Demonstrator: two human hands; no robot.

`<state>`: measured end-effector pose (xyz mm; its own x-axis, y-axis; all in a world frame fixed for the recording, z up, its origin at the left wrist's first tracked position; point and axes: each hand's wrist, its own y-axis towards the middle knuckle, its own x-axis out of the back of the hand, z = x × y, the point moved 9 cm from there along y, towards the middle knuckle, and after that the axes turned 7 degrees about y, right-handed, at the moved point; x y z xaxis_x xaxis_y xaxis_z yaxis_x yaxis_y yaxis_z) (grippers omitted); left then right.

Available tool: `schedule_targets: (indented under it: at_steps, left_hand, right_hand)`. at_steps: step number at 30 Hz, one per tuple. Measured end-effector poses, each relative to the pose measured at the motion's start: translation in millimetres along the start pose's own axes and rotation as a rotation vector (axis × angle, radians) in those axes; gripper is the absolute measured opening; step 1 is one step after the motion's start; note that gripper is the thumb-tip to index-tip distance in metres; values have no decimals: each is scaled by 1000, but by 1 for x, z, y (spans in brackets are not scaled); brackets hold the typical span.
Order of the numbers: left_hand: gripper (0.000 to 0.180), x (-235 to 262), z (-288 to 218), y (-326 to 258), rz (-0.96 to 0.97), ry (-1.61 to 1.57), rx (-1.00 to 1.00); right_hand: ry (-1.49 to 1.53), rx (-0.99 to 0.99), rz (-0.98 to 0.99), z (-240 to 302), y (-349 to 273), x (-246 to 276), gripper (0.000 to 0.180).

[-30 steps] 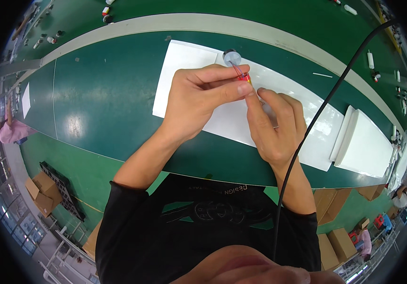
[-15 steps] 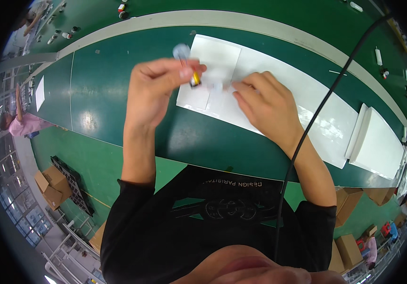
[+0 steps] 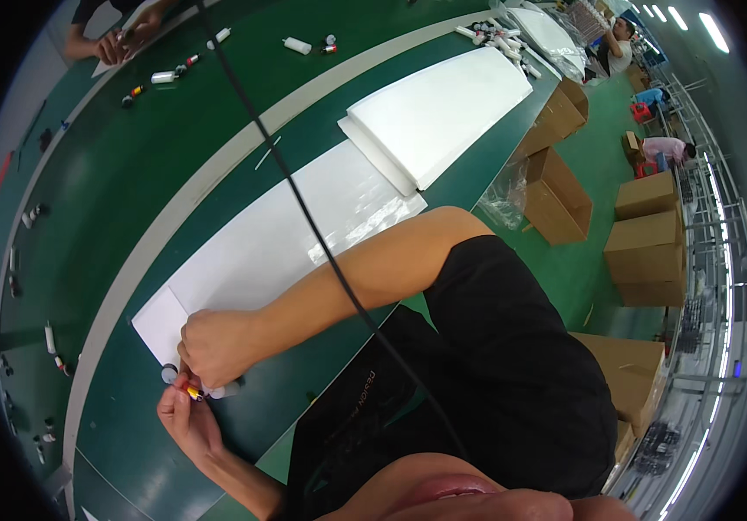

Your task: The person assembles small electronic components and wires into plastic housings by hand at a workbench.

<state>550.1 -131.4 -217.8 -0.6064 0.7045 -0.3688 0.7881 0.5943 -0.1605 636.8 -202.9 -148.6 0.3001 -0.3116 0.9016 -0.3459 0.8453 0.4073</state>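
My left hand point(image 3: 189, 425) is pinched shut on a small item with a red and yellow banded body point(image 3: 193, 393). A pale grey, dark-edged round end point(image 3: 169, 374) shows beside the fingertips. Close against it, my right hand point(image 3: 220, 346) is curled shut, its fingertips mostly hidden, so what they hold cannot be made out. A whitish translucent piece point(image 3: 226, 391) shows just below the right hand. Both hands are over the near end of a long white sheet point(image 3: 278, 230) on the dark green table point(image 3: 330, 356).
A stack of white sheets point(image 3: 443, 113) lies farther along the table, with white tubes point(image 3: 503, 39) beyond. Small bottles point(image 3: 165, 77) are scattered on the green belt point(image 3: 121, 174). A black cable point(image 3: 304, 204) crosses the view. Open cartons point(image 3: 556, 195) stand right; another person's hands point(image 3: 113, 45) work top left.
The view has swung to the right, showing more of the table's right end and the cartons. My hands, apart before, are now together at the banded item, which stays in my left hand.
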Motion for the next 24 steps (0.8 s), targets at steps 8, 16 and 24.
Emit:
schedule_targets:
  at_steps: [8, 16, 24]
  left_hand:
    - [22, -8, 3, -3, 19, 48, 4]
    - [20, -29, -13, 11, -55, -136, -51]
    - [19, -60, -27, -28, -58, -352, -188]
  right_hand:
    - [208, -91, 46, -50, 1, 4, 19]
    - [420, -302, -381, -95, -36, 56, 18]
    - [344, 47, -249, -15, -33, 64, 22]
